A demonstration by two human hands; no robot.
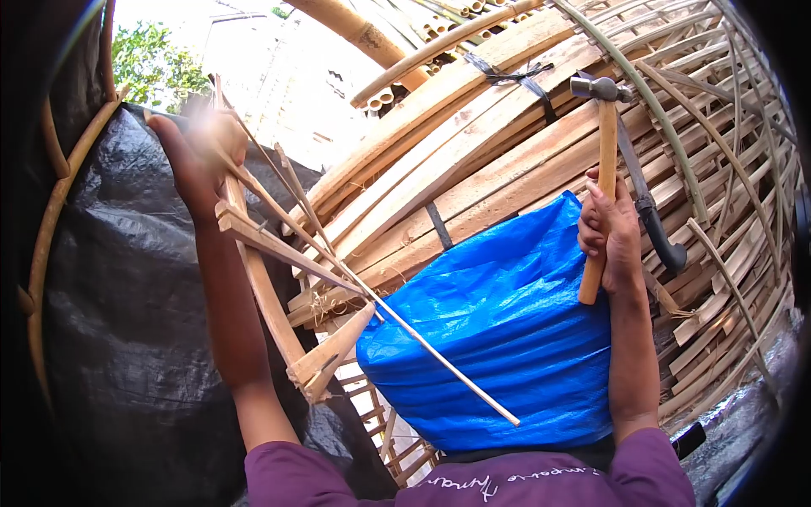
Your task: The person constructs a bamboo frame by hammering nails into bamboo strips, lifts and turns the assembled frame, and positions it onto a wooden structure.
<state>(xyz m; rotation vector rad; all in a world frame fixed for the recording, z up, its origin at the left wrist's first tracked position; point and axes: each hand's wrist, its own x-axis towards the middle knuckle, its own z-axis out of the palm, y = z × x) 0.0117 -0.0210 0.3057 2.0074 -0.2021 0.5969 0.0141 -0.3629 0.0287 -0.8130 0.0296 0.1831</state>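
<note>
My right hand (615,230) is wrapped around the wooden handle of a hammer (607,152), whose metal head points up. Behind that hand lies a long metal blade with a dark, hooked handle (661,232). At the upper left, my left hand (198,156) is smeared by motion, with its thumb held apart. It is at the top of a rough wooden frame (258,275) made of narrow pieces; its grip is unclear. A thin stick (443,359) runs from near the left hand down across the blue tarp (498,321) over my lap.
Long wooden planks (439,182), tied with a black strip (519,78), lie ahead. A woven bamboo structure (718,169) curves along the right. Black plastic sheeting (127,296) hangs at the left beside a bent pole (55,228). Bamboo poles (363,38) are stacked at the back.
</note>
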